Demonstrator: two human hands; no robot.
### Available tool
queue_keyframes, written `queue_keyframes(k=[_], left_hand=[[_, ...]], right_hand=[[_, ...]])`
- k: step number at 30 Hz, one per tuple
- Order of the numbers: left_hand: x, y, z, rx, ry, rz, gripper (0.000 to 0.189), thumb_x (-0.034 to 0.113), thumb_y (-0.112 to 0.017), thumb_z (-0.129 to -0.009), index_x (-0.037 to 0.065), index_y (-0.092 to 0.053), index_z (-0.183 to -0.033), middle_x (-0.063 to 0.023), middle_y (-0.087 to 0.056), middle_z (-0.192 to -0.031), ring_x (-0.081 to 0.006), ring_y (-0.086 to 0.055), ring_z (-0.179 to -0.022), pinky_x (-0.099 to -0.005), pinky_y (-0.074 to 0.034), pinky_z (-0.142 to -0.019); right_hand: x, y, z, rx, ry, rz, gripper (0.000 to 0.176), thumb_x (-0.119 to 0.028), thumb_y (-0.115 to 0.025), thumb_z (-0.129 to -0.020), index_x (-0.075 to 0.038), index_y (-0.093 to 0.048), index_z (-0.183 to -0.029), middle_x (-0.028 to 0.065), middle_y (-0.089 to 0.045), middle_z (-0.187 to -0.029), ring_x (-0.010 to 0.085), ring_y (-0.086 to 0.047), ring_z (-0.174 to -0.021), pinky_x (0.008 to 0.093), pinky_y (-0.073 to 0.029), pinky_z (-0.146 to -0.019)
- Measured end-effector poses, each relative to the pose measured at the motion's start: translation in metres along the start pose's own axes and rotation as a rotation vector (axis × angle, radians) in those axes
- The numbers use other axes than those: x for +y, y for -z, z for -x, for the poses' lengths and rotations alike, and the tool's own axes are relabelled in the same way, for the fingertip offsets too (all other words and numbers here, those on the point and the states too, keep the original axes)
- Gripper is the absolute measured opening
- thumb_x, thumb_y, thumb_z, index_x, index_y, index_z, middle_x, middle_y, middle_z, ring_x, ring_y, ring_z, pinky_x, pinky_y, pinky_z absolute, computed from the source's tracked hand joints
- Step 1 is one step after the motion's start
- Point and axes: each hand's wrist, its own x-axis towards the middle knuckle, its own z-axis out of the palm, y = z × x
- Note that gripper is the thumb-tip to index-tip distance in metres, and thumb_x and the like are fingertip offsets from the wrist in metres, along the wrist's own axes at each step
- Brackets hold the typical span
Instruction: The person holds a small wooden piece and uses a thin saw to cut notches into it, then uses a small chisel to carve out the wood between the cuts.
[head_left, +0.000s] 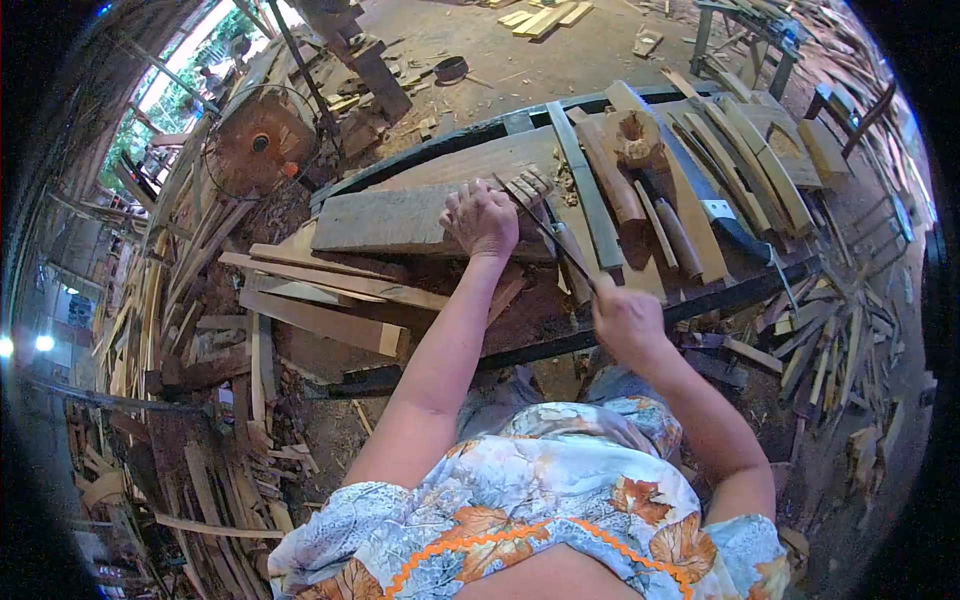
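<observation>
My left hand is closed in a fist above the right end of a thick grey board. A small pale wooden piece with grooves juts out beside its fingers, and the gripped part is hidden. My right hand is wrapped round the handle of a long, thin, dark file. The file slants up and left, with its tip by the grooved piece and my left fingers. Its surface is too small to make out. Right of the file lie a grey-green wooden strip and a rounded wooden bar.
A dark-edged bench spans the space before me. A hollowed block, a handsaw and several battens lie on its right side. Cut planks lie at left. A round caged fan stands behind them, and scrap wood covers the floor at right.
</observation>
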Motion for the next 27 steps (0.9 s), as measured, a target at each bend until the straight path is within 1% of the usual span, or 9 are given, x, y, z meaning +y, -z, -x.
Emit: queue_keyframes(k=[4,8,11,13,15,18,22,24,27], left_hand=[[0.000,0.002,-0.001,-0.031,-0.001,-0.035,0.019,0.024,-0.047,-0.082,0.012,-0.059,-0.090,-0.0091,-0.060,-0.098,-0.0298,-0.052,-0.100,-0.0470,-0.035,-0.088],[0.001,0.003,0.000,-0.054,0.021,0.000,0.020,0.024,-0.050,-0.080,0.010,-0.059,-0.091,-0.0103,-0.059,-0.098,-0.0301,-0.050,-0.102,-0.0470,-0.032,-0.090],[0.004,0.008,-0.001,-0.075,0.036,0.010,0.022,0.024,-0.049,-0.080,0.010,-0.060,-0.092,-0.0105,-0.059,-0.099,-0.0299,-0.050,-0.103,-0.0471,-0.032,-0.091],[0.001,0.004,0.001,-0.074,0.046,0.022,0.022,0.024,-0.048,-0.081,0.010,-0.060,-0.093,-0.0105,-0.059,-0.100,-0.0297,-0.050,-0.103,-0.0472,-0.032,-0.091],[-0.002,-0.005,0.000,0.001,0.006,-0.050,0.019,0.025,-0.048,-0.082,0.013,-0.060,-0.089,-0.0086,-0.060,-0.099,-0.0299,-0.052,-0.101,-0.0489,-0.035,-0.087],[-0.001,-0.004,0.001,0.011,0.005,-0.033,0.018,0.024,-0.047,-0.082,0.013,-0.060,-0.088,-0.0081,-0.060,-0.098,-0.0298,-0.052,-0.100,-0.0496,-0.035,-0.086],[0.000,0.000,-0.001,-0.027,-0.023,-0.041,0.019,0.024,-0.047,-0.082,0.012,-0.060,-0.089,-0.0087,-0.060,-0.098,-0.0303,-0.052,-0.100,-0.0501,-0.035,-0.087],[0.001,0.003,-0.001,-0.100,0.023,-0.032,0.024,0.024,-0.048,-0.080,0.010,-0.059,-0.096,-0.0100,-0.059,-0.102,-0.0298,-0.050,-0.105,-0.0492,-0.033,-0.091],[0.001,0.005,-0.002,-0.096,0.020,-0.024,0.023,0.024,-0.049,-0.080,0.010,-0.059,-0.095,-0.0099,-0.059,-0.102,-0.0297,-0.049,-0.105,-0.0498,-0.033,-0.090]], right_hand=[[-0.017,-0.022,-0.087,0.065,0.051,-0.007,0.014,-0.007,-0.047,-0.080,-0.001,-0.056,-0.089,0.0241,-0.064,-0.077,0.0401,-0.065,-0.074,0.0464,-0.052,-0.066],[-0.026,-0.028,-0.102,0.120,0.043,-0.012,0.015,-0.009,-0.046,-0.082,-0.001,-0.057,-0.088,0.0244,-0.065,-0.081,0.0408,-0.065,-0.077,0.0464,-0.052,-0.068],[-0.014,-0.027,-0.069,0.103,0.021,-0.024,0.012,-0.014,-0.048,-0.085,-0.004,-0.052,-0.090,0.0230,-0.063,-0.074,0.0408,-0.063,-0.074,0.0494,-0.048,-0.066],[-0.006,-0.016,-0.027,0.070,-0.015,-0.056,0.012,-0.016,-0.049,-0.086,-0.005,-0.051,-0.089,0.0223,-0.061,-0.069,0.0418,-0.061,-0.070,0.0507,-0.047,-0.063],[0.006,-0.011,0.010,0.043,-0.040,-0.032,0.011,-0.016,-0.050,-0.086,-0.005,-0.050,-0.088,0.0210,-0.060,-0.065,0.0413,-0.061,-0.065,0.0508,-0.045,-0.060],[0.011,-0.004,0.025,0.023,-0.005,0.010,0.016,-0.015,-0.050,-0.086,-0.002,-0.051,-0.095,0.0195,-0.063,-0.066,0.0400,-0.063,-0.061,0.0479,-0.050,-0.058],[0.000,-0.014,-0.039,0.063,0.025,-0.002,0.012,-0.012,-0.049,-0.084,-0.002,-0.052,-0.090,0.0217,-0.064,-0.071,0.0396,-0.064,-0.068,0.0481,-0.050,-0.060],[-0.012,-0.029,-0.080,0.100,0.043,-0.021,0.012,-0.009,-0.048,-0.082,-0.002,-0.053,-0.089,0.0237,-0.064,-0.075,0.0397,-0.065,-0.074,0.0480,-0.051,-0.062],[-0.024,-0.026,-0.095,0.121,0.052,-0.021,0.012,-0.008,-0.048,-0.081,-0.001,-0.054,-0.088,0.0248,-0.064,-0.077,0.0402,-0.065,-0.077,0.0481,-0.051,-0.064]])
